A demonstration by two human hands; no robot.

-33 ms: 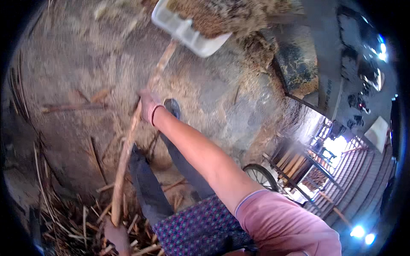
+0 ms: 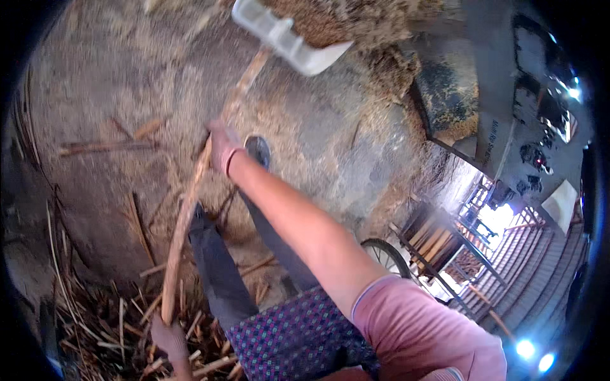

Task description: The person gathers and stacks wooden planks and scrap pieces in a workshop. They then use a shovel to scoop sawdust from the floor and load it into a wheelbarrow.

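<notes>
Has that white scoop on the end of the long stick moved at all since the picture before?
No. The white scoop sits at the same spot against the grain heap, and both hands grip the stick as before.

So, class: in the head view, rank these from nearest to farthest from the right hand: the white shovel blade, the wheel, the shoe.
From the right hand on the handle:
1. Shoe, just right of the hand.
2. White shovel blade, up at the top.
3. Wheel, lower right, beside the cart.
</notes>
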